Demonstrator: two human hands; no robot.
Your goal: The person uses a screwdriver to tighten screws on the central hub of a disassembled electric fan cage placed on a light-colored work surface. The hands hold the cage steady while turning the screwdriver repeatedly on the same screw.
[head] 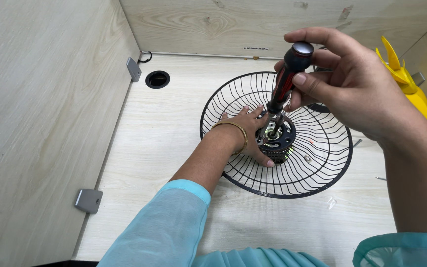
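Screwdriver [285, 81], red-and-black handle w/ a rounded cap, stands nearly upright, tilted a bit so the cap leans right & far. Its tip comes down onto the top of the black fan motor [276, 138] at the centre of the wire guard [317, 163]. Long axis runs top to bottom, straight into the motor hub.

Right hand [352, 84] is wrapped round the handle from the right side, thumb & fingers closed on it near the cap; it's the hand above the work. Left hand [245, 131], w/ a gold bangle [234, 133] at the wrist, lies flat inside the guard, fingers spread against the motor's left side, holding nothing but pressing on it.

Guard sits dish-up on the pale wood desk [164, 143], approx. mid-scene. Yellow fan blade [408, 81] at far right, well apart. Round cable hole [157, 79] far left. Small screw-like bits lie on the guard wires right of the motor; too small to tell exactly.
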